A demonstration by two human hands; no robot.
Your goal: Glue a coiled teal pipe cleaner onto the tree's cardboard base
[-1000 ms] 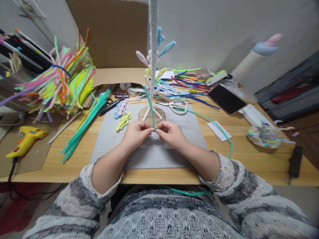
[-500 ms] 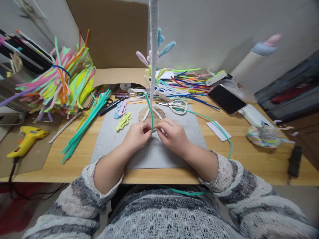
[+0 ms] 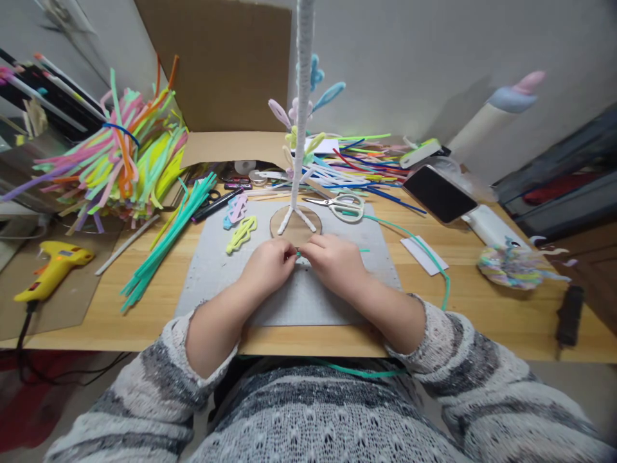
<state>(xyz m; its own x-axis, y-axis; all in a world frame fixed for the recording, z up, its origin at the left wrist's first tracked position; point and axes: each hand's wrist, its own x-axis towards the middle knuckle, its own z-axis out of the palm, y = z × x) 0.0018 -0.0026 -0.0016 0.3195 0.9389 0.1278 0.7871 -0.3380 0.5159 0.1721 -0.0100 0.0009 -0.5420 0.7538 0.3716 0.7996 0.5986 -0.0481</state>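
Note:
My left hand [image 3: 273,262] and my right hand [image 3: 332,260] pinch a green pipe cleaner [image 3: 365,251] between them, low over the grey cutting mat [image 3: 216,283]. One end of it sticks out to the right past my right hand; the middle is mostly hidden by my fingers. Just beyond my fingertips stands a round wooden base [image 3: 295,233] carrying a tall white wrapped stem [image 3: 303,96] with splayed feet. Bent yellow pipe cleaner pieces [image 3: 241,234] and pink and blue ones [image 3: 236,211] lie on the mat to the left.
Left are green pipe cleaners [image 3: 168,241], a yellow glue gun [image 3: 53,262] and a big colourful bundle [image 3: 120,154]. White-handled scissors [image 3: 348,207] lie behind my right hand. A phone [image 3: 439,193], a white card [image 3: 423,255] and a black-handled tool [image 3: 571,315] lie to the right.
The green pipe cleaner's end stood upright in front of the stem; now it lies toward the right, behind my right hand. My fingers have closed in around the pinched part.

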